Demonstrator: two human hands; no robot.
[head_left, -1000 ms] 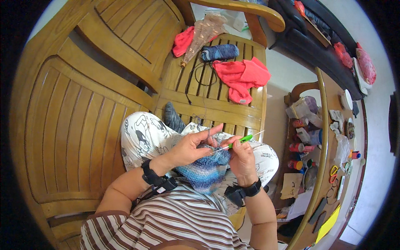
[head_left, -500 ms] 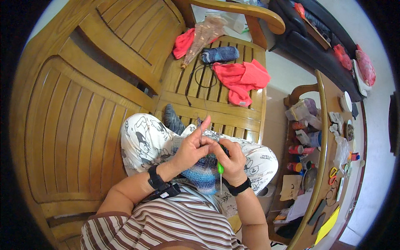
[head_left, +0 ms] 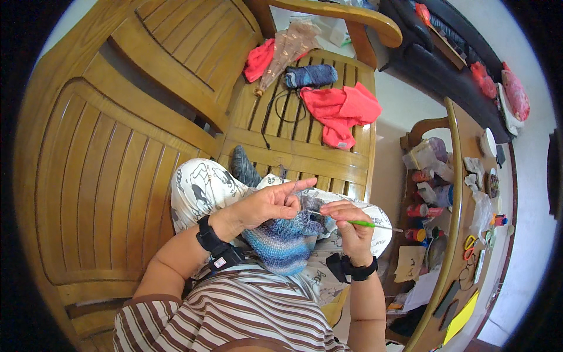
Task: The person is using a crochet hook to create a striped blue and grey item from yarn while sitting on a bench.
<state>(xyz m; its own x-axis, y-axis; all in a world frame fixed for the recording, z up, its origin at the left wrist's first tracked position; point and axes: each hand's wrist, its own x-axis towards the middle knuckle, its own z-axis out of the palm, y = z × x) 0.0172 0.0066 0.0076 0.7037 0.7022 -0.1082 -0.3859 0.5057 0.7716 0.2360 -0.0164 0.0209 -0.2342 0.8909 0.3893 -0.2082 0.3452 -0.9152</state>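
A crocheted piece point(head_left: 282, 245) in bands of blue, white and grey yarn lies in my lap. My left hand point(head_left: 264, 206) pinches its upper edge, the index finger stretched out to the right. In my right hand point(head_left: 353, 230) is a crochet hook point(head_left: 365, 223) with a green grip, held nearly level. Its thin tip reaches left to the edge of the piece, close to my left fingers; the exact stitch is too small to make out. Farther off on the bench lies a blue yarn skein point(head_left: 311, 76).
Coral-red cloth point(head_left: 343, 111), a brown folded umbrella point(head_left: 284, 56) and a dark cord point(head_left: 268, 126) lie on the slatted wooden bench point(head_left: 281, 141). To the right stands a wooden table point(head_left: 448, 234) with scissors point(head_left: 468, 247), a white bowl point(head_left: 487, 142) and a crammed lower shelf.
My right hand has moved right and down, swinging the hook from upright to nearly level. My left hand has turned, its index finger now pointing right instead of up.
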